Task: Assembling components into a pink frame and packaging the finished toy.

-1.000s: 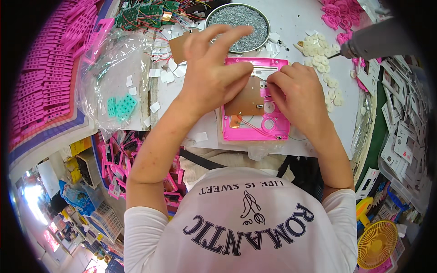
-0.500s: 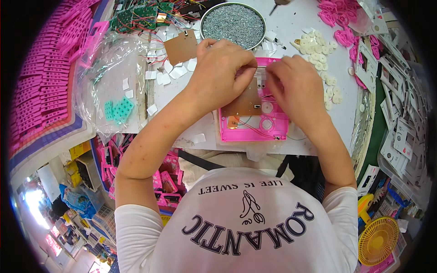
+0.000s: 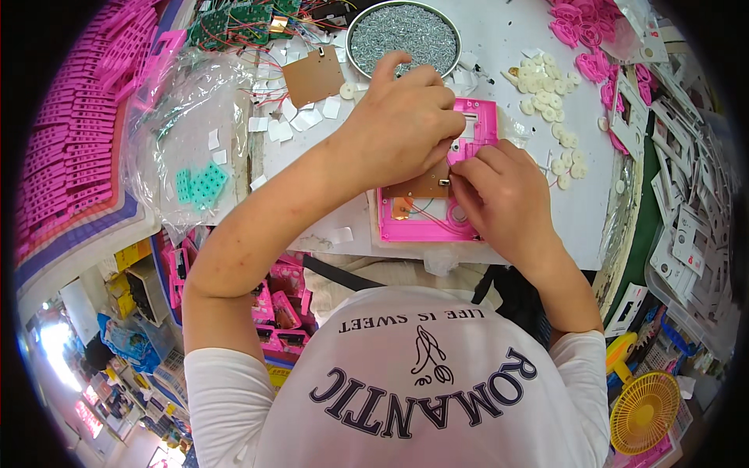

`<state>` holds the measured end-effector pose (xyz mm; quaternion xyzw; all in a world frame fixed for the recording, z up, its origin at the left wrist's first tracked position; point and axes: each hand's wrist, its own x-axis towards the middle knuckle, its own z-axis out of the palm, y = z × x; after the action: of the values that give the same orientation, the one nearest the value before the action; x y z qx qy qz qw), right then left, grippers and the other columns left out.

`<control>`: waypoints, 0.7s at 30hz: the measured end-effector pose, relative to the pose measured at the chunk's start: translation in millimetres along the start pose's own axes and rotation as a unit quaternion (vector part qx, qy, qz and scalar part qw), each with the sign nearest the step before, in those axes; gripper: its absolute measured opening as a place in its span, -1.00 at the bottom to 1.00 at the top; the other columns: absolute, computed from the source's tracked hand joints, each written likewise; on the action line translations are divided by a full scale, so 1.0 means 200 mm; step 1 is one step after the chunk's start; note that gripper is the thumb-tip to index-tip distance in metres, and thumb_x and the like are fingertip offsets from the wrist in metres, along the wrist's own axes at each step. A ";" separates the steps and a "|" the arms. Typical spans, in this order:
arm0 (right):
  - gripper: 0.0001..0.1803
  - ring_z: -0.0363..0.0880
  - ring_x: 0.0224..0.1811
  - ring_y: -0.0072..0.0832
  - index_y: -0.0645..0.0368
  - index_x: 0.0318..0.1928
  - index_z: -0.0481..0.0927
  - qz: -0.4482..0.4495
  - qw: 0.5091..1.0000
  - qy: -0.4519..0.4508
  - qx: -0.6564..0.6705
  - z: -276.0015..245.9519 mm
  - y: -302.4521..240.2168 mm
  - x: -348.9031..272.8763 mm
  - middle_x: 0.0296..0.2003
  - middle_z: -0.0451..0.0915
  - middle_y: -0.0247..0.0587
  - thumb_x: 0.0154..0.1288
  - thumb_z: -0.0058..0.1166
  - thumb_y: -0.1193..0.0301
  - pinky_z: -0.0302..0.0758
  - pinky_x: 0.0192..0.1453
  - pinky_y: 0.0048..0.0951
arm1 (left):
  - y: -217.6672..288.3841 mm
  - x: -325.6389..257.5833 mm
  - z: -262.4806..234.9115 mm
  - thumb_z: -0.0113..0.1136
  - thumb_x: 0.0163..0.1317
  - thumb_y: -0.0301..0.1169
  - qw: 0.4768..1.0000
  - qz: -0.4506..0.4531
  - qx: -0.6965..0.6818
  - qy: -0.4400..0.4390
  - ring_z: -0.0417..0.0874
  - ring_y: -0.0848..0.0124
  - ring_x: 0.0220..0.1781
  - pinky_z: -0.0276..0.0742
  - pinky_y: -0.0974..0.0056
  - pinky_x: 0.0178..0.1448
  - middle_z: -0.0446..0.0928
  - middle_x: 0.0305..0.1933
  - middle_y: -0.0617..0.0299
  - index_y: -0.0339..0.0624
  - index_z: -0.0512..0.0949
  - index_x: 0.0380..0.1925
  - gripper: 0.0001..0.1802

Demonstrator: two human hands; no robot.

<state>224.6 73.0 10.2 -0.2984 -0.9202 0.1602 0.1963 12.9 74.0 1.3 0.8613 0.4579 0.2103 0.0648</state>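
Note:
A pink plastic casing (image 3: 421,229) lies on the white worktop in front of me. Inside it are a brown circuit board (image 3: 416,188) with thin wires and, lower down, a small copper-coloured piece (image 3: 401,207). My left hand (image 3: 407,121) is over the casing's upper left part, fingers bent and pressed together, one finger raised. Low over the right side of the casing, my right hand (image 3: 501,199) has its fingertips pinched near the board's right edge. Whatever lies between the fingertips of either hand is too small or hidden to make out.
A round metal dish of small screws (image 3: 406,39) stands beyond the casing. Another brown board (image 3: 313,76) lies to its left, near white squares and green circuit boards (image 3: 211,30). White round parts (image 3: 544,86) are at right; pink parts (image 3: 78,140) are stacked far left.
My right hand has moved down toward me along the casing, exposing its upper right corner. My left hand has shifted slightly right, with one finger now lifted.

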 end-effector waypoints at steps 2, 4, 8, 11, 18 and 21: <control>-0.83 0.53 -0.33 -0.24 0.16 -0.32 0.64 0.006 1.000 0.013 0.014 0.01 -0.01 -0.01 -0.43 0.54 -0.25 0.04 0.35 0.53 0.46 -0.25 -0.23 | -0.01 0.02 0.00 0.38 0.11 -0.36 1.000 0.023 0.013 -0.010 0.57 0.29 0.07 0.19 -0.18 0.45 0.59 -0.28 0.34 -0.04 0.65 -0.41 -0.91; -0.82 0.53 -0.34 -0.24 0.16 -0.32 0.64 0.009 1.000 0.019 0.017 0.01 0.00 -0.01 -0.44 0.54 -0.25 0.03 0.36 0.54 0.45 -0.26 -0.23 | 0.00 0.04 0.00 0.38 0.08 -0.36 0.998 0.044 0.039 -0.026 0.57 0.29 0.05 0.22 -0.15 0.44 0.60 -0.30 0.33 -0.06 0.65 -0.43 -0.91; -0.84 0.52 -0.31 -0.23 0.15 -0.34 0.62 0.000 1.000 0.022 0.004 0.02 0.01 0.00 -0.42 0.52 -0.24 0.06 0.35 0.50 0.44 -0.26 -0.21 | 0.04 0.08 0.01 0.37 0.01 -0.36 0.990 0.063 0.107 -0.064 0.57 0.31 0.01 0.27 -0.08 0.42 0.60 -0.33 0.31 -0.09 0.65 -0.46 -0.89; -0.85 0.52 -0.31 -0.23 0.18 -0.36 0.62 -0.013 0.999 0.035 -0.009 0.01 0.01 0.02 -0.42 0.51 -0.22 0.07 0.35 0.47 0.43 -0.26 -0.21 | 0.10 0.08 0.02 0.35 -0.02 -0.37 0.987 0.062 0.126 -0.074 0.58 0.31 -0.02 0.36 0.00 0.34 0.61 -0.34 0.32 -0.10 0.65 -0.47 -0.89; -0.88 0.57 -0.25 -0.13 0.25 -0.47 0.63 0.024 0.997 -0.069 0.001 -0.06 0.03 0.08 -0.42 0.58 -0.08 0.06 0.32 0.49 0.53 -0.17 -0.13 | -0.02 0.13 -0.01 0.33 0.10 -0.37 0.987 0.014 0.014 -0.160 0.64 0.18 -0.11 0.52 0.03 0.01 0.62 -0.37 0.21 -0.15 0.67 -0.44 -0.90; -0.90 0.62 -0.21 -0.08 0.25 -0.40 0.63 0.004 0.990 -0.132 -0.044 -0.09 0.03 0.14 -0.40 0.63 -0.04 0.05 0.28 0.51 0.57 -0.13 -0.12 | -0.03 0.11 -0.03 0.31 0.17 -0.39 0.988 0.004 0.025 -0.155 0.64 0.12 -0.15 0.54 0.02 -0.07 0.62 -0.33 0.17 -0.18 0.67 -0.42 -0.90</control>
<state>215.6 98.1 30.5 -0.2866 -0.9430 0.1588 0.0590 16.0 94.5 11.3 0.8869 0.4437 0.0632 0.1120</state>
